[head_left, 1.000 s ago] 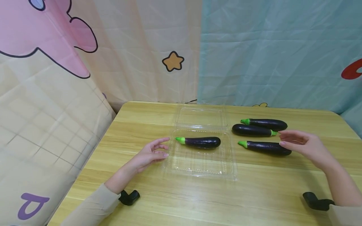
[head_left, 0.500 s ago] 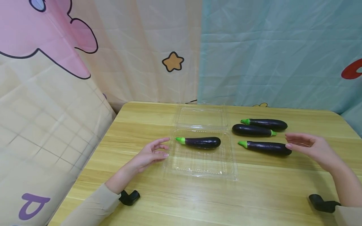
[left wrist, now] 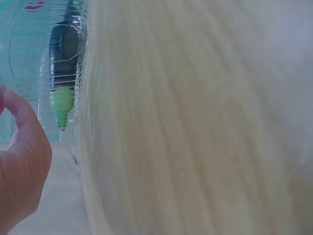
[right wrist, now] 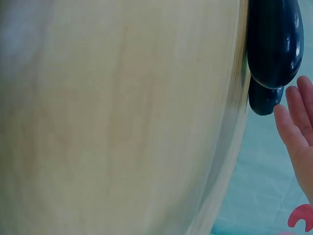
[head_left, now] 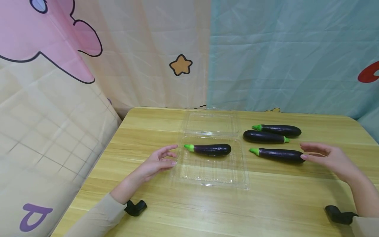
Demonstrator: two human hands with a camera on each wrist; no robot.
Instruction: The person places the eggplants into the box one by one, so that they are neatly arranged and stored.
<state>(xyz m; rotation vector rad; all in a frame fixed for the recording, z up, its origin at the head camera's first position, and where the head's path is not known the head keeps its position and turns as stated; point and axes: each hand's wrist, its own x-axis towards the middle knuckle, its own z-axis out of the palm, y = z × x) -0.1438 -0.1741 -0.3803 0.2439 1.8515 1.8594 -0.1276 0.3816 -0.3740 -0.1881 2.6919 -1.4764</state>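
Note:
An eggplant (head_left: 211, 149) with a green stem lies in the back part of a clear plastic clamshell box (head_left: 207, 171), whose lid (head_left: 211, 122) is folded back flat on the table. By the box's left edge is my left hand (head_left: 155, 163), fingers extended and holding nothing; whether it touches the rim I cannot tell. Right of the box lie three more eggplants: a front one (head_left: 278, 154), a middle one (head_left: 263, 136) and a back one (head_left: 281, 130). My right hand (head_left: 328, 159) is at the blunt right end of the front eggplant, its fingers loosely extended and gripping nothing.
The wooden table (head_left: 189, 214) has a rounded back edge near a printed curtain (head_left: 281, 65). A black wrist device sits below each forearm, the left one (head_left: 135, 208) and the right one (head_left: 340, 214).
My right hand has drawn back slightly rightward and toward me, away from the middle eggplant's stem. My left hand, the box and the eggplants stay in place.

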